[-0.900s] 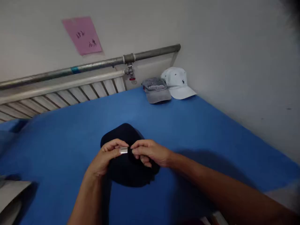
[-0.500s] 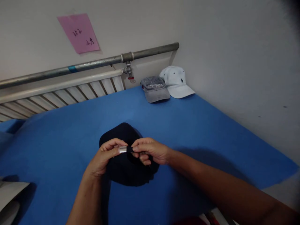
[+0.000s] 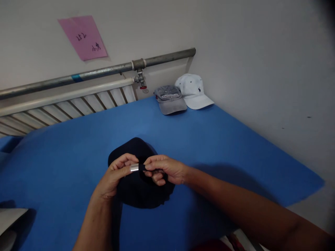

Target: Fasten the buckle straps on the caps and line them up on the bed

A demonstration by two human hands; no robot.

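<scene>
Three soft caps on blue mat [image 3: 222, 139]: dark cap [image 3: 141, 188] at centre, grey cap [image 3: 169, 99] and white cap [image 3: 193, 91] side by side in far corner. Left hand [image 3: 115, 177] pinched on shiny metal buckle [image 3: 134, 168]; right hand [image 3: 164, 169] pinched on dark strap [image 3: 142, 167] just beside buckle, both above dark cap. Small dark emblem on white cap. One pink note [image 3: 83, 37] on wall, handwriting illegible. Round metal pipe [image 3: 104, 69] over ribbed white radiator [image 3: 65, 108].
</scene>
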